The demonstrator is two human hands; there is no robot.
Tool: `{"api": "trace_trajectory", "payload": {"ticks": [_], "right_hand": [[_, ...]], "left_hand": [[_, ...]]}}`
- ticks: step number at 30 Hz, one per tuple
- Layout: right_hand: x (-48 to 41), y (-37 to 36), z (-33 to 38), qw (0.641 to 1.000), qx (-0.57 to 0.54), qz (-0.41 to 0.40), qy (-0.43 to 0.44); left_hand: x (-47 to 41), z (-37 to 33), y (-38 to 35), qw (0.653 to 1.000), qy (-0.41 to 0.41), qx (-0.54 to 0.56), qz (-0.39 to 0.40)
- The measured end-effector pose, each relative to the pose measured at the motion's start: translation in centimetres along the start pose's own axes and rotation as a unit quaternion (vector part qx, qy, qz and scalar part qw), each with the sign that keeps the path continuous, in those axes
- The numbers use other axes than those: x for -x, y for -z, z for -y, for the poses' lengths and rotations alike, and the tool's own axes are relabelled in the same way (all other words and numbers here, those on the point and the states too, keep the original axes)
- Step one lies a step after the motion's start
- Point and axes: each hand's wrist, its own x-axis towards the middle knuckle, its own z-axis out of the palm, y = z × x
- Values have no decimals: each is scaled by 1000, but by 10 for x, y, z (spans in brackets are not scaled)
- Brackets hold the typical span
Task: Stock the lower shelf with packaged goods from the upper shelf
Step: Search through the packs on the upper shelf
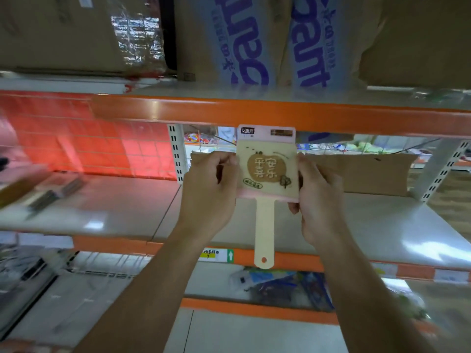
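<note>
I hold a packaged hand fan [267, 164] upright in front of the shelving, its cream face printed with an orange badge and its long handle hanging down. My left hand [211, 192] grips the package's left edge. My right hand [318, 200] grips its right edge. Behind the fan lies the white middle shelf [122, 207] with an orange front rail. Above it, the upper shelf [254, 110] carries cardboard boxes [242, 39] with blue lettering.
A flat cardboard piece [364, 171] leans at the back of the middle shelf. Packaged items [51, 189] lie on that shelf at the left. Below, a lower shelf holds plastic-wrapped goods [285, 286] and a wire rack [107, 263]. A perforated upright [175, 154] stands behind my left hand.
</note>
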Motion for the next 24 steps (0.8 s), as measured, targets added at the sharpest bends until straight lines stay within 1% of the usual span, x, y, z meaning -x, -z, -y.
{"api": "trace_trajectory", "payload": {"ticks": [3,6,8,10,14,18,24], "right_hand": [[10,-21,-14,1000,18,-1,1],[20,-46,-30,999,35,4,15],[29,-67,-40,999,37,-7,27],[37,-89,-48,999,34,-14,33],[51,-136,-64,999,38,-23,12],[61,-180,-76,998,51,-25,2],[69,-228,-92,999,51,-16,0]], "left_hand": [[4,14,20,1000,19,-11,-18],[5,31,43,997,63,21,-36],[5,45,60,996,79,26,-39],[3,59,79,995,82,34,-36],[-2,87,121,996,79,31,-31],[-9,112,161,995,84,51,-28],[-20,142,200,995,76,54,-34]]}}
